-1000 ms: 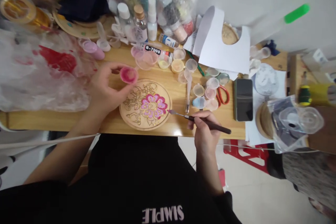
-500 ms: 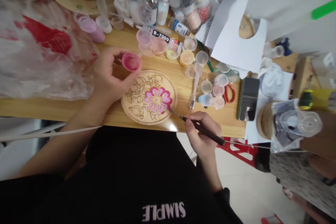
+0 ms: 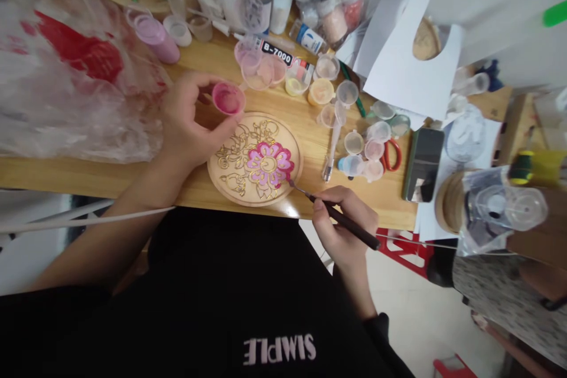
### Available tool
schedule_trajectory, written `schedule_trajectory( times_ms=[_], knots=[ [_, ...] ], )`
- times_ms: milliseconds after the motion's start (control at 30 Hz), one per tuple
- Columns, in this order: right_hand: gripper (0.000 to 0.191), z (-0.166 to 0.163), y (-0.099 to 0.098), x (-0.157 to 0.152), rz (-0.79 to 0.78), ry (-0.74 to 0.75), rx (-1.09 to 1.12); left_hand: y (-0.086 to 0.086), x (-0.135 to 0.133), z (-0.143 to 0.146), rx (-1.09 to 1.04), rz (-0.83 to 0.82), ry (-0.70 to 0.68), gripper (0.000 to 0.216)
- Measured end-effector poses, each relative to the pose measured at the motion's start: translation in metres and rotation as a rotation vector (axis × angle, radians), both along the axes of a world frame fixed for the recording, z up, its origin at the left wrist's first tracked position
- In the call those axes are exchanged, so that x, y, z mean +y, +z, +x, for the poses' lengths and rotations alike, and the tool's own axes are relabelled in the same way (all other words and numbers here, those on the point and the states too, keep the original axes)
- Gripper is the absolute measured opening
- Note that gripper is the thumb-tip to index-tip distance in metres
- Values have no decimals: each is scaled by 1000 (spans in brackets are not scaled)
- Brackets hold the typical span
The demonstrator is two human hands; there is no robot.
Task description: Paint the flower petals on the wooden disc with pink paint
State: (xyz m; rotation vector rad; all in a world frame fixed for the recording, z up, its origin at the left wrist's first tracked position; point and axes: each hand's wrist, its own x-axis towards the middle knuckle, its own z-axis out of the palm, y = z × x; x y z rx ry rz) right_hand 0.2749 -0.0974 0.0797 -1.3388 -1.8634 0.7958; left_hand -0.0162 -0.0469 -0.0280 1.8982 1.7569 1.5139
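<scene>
A round wooden plaque [image 3: 225, 185] lies on the table near its front edge. Raised gold outlines cover it, and a flower [image 3: 271, 165] on its right half is coloured pink and magenta. My left hand [image 3: 190, 121] is closed around a small plastic cup [image 3: 228, 98] of magenta paint, tilted toward me above the plaque's upper left rim. In my right hand [image 3: 345, 218] is a thin tool with a dark handle [image 3: 352, 229], gripped like a pen. Its metal tip is at the lower right edge of the flower; whether it touches is too small to tell.
Several small paint cups [image 3: 321, 91] stand behind and right of the plaque, beside a B-7000 glue tube [image 3: 277, 53]. Red-handled scissors [image 3: 392, 155] and a phone [image 3: 424, 165] lie farther right. A crumpled plastic bag [image 3: 80, 94] covers the left side; bottles [image 3: 258, 0] line the back.
The whole view has shifted slightly. Both hands keep their holds, and the tool's tip stays by the flower's lower right edge. Magenta on the flower's upper petals looks a little stronger.
</scene>
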Motion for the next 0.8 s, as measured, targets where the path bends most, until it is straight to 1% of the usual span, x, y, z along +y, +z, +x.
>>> schedule_trajectory(
  times_ms=[100, 300, 400, 500, 800],
  knots=[
    [10, -1, 0, 0, 18, 15, -16, 0, 0, -1, 35, -8, -3, 56],
    [9, -3, -4, 1, 50, 1, -34, 8, -4, 0, 96, -18, -36, 47],
    [10, -4, -5, 2, 72, 3, -25, 7, -3, -2, 109, -5, -58, 51],
    [10, -3, -6, 2, 72, -4, -29, 3, -3, -4, 105, -28, -56, 55],
    [12, -3, -2, 1, 85, 35, -36, 3, -4, -3, 106, -13, -55, 52]
  ],
)
